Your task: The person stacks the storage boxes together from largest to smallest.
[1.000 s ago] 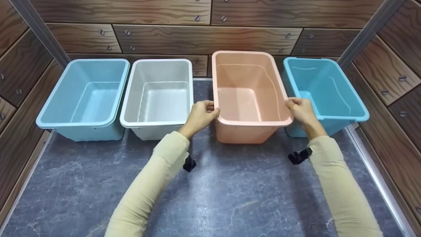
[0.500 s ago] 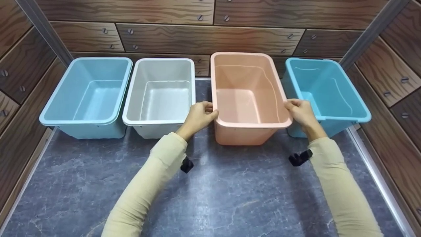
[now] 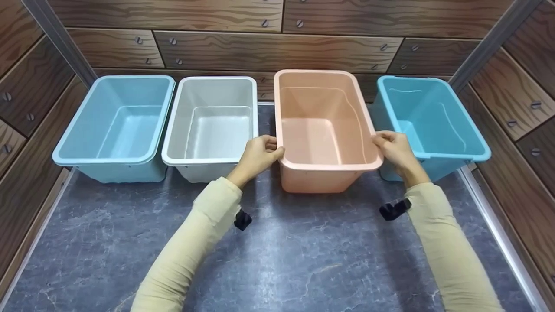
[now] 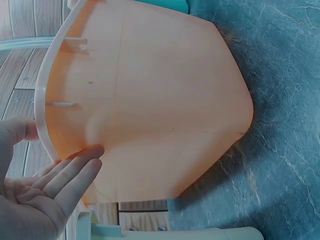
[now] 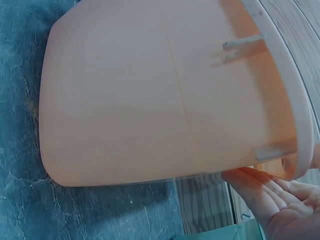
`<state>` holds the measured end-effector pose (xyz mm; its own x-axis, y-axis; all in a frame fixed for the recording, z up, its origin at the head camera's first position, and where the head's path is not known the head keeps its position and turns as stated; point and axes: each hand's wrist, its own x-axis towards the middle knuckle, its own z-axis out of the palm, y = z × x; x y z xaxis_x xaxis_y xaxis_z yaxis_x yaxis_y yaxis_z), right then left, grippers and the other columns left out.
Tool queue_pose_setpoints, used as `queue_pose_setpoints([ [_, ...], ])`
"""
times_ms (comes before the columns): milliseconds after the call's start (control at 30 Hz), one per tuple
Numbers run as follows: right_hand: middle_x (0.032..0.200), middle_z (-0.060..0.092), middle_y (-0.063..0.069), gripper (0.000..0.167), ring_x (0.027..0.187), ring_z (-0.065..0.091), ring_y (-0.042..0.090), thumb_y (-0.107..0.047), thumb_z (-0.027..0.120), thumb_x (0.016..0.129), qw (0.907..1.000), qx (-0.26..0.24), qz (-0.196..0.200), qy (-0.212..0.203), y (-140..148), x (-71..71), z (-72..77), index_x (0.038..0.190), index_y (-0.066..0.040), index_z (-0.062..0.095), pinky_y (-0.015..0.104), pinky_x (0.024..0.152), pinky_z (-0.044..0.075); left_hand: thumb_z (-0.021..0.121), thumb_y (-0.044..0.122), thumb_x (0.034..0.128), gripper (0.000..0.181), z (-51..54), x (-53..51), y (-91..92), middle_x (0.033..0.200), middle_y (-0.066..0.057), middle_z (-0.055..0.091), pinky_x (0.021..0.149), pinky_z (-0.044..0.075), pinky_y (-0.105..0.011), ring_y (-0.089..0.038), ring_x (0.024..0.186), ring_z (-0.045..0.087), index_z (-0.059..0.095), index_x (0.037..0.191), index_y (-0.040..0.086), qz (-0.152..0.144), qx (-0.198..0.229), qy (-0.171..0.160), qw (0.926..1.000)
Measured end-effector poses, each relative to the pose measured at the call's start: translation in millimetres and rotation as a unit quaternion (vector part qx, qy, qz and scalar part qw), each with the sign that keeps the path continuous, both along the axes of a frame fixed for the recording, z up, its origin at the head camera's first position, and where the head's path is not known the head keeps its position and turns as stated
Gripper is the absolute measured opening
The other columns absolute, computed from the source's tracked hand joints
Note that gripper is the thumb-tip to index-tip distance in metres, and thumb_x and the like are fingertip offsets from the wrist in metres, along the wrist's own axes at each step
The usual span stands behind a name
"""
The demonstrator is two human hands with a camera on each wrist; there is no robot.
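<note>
A peach plastic bin (image 3: 321,180) stands between a grey-white bin (image 3: 208,162) and a teal bin (image 3: 451,154). My left hand (image 3: 259,155) grips its left rim near the front corner. In the left wrist view, the left fingers (image 4: 75,175) lie under the rim against the outer wall of the bin (image 4: 155,100), thumb over the edge. My right hand (image 3: 396,151) holds the right rim in the same way. In the right wrist view, the right fingers (image 5: 255,187) reach under the rim of the bin (image 5: 125,100). No objects show inside the peach bin.
A light blue bin (image 3: 108,161) stands at the far left, close beside the grey-white one. All stand in a row on the dark marbled tabletop (image 3: 286,260). Behind is a wood-patterned wall (image 3: 260,50), with similar panels on both sides. A metal strip (image 3: 498,234) edges the right.
The peach bin has shifted slightly left and toward me, with both hands keeping their hold on its rim. The gap between it and the teal bin is wider.
</note>
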<state>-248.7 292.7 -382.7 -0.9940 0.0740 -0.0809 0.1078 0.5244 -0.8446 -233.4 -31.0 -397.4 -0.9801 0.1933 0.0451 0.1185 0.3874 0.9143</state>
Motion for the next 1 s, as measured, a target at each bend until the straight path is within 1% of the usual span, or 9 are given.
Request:
queue_pose_setpoints([
  [133, 0.072, 0.055, -0.024, 0.042, 0.067, 0.056, -0.009, -0.016, 0.05, 0.096, 1.0, -0.007, 0.001, 0.001, -2.1, 0.6, -0.2, 0.125, 0.014, 0.055, 0.009, 0.063, 0.051, 0.059, 0.007, 0.0852, 0.033, 2.1, 2.0, -2.4, 0.109, -0.026, 0.07, 0.088, 0.059, -0.03, -0.033, 0.103, 0.07, 0.062, 0.112, -0.011, 0.005, -0.006, -0.002, 1.0],
  [267, 0.069, 0.056, -0.025, 0.043, 0.065, 0.057, -0.009, -0.015, 0.049, 0.096, 0.9997, -0.025, 0.008, -0.002, -3.4, 1.5, -0.4, 0.125, 0.016, 0.053, 0.009, 0.062, 0.051, 0.059, 0.008, 0.0842, 0.032, 3.8, 3.3, -5.1, 0.108, -0.026, 0.071, 0.086, 0.059, -0.03, -0.033, 0.101, 0.07, 0.062, 0.111, -0.01, 0.009, -0.012, -0.011, 0.9998],
  [367, 0.069, 0.056, -0.026, 0.045, 0.065, 0.057, -0.009, -0.016, 0.049, 0.096, 0.9992, -0.038, 0.013, -0.006, -3.2, 2.1, -0.4, 0.126, 0.017, 0.05, 0.009, 0.062, 0.051, 0.059, 0.009, 0.0839, 0.032, 3.6, 3.7, -6.2, 0.107, -0.025, 0.071, 0.083, 0.06, -0.029, -0.033, 0.099, 0.071, 0.062, 0.11, -0.009, 0.011, -0.014, -0.014, 0.9997],
  [467, 0.07, 0.057, -0.026, 0.047, 0.068, 0.057, -0.01, -0.018, 0.048, 0.097, 0.9988, -0.046, 0.013, -0.013, -1.8, 1.3, -1.9, 0.13, 0.016, 0.049, 0.008, 0.063, 0.051, 0.058, 0.01, 0.0846, 0.032, 2.8, 3.3, -5.6, 0.107, -0.026, 0.071, 0.082, 0.06, -0.029, -0.032, 0.099, 0.071, 0.061, 0.111, -0.009, 0.016, -0.011, -0.012, 0.9997],
  [633, 0.073, 0.058, -0.027, 0.051, 0.07, 0.058, -0.011, -0.022, 0.049, 0.098, 0.9976, -0.065, 0.007, -0.021, -1.3, -1.8, -5.0, 0.135, 0.013, 0.046, 0.008, 0.066, 0.052, 0.056, 0.01, 0.0868, 0.035, 1.6, -0.5, -1.9, 0.109, -0.026, 0.07, 0.087, 0.059, -0.031, -0.033, 0.103, 0.07, 0.058, 0.115, -0.01, 0.026, -0.001, -0.004, 0.9997],
  [800, 0.075, 0.061, -0.029, 0.053, 0.073, 0.06, -0.011, -0.024, 0.051, 0.098, 0.995, -0.098, -0.003, -0.018, -1.5, -3.8, -6.5, 0.139, 0.009, 0.043, 0.007, 0.067, 0.052, 0.055, 0.008, 0.0882, 0.037, 2.1, -4.1, 1.0, 0.111, -0.027, 0.069, 0.088, 0.059, -0.032, -0.033, 0.104, 0.07, 0.057, 0.12, -0.012, 0.025, 0.003, -0.002, 0.9997],
  [1000, 0.074, 0.063, -0.029, 0.053, 0.072, 0.062, -0.01, -0.021, 0.051, 0.098, 0.993, -0.118, 0.004, -0.013, -1.6, -4.0, -5.7, 0.139, 0.012, 0.042, 0.008, 0.066, 0.053, 0.055, 0.006, 0.0876, 0.037, 3.1, -5.5, 0.9, 0.108, -0.027, 0.07, 0.085, 0.06, -0.03, -0.034, 0.102, 0.07, 0.057, 0.119, -0.013, 0.024, 0.005, -0.002, 0.9997],
])
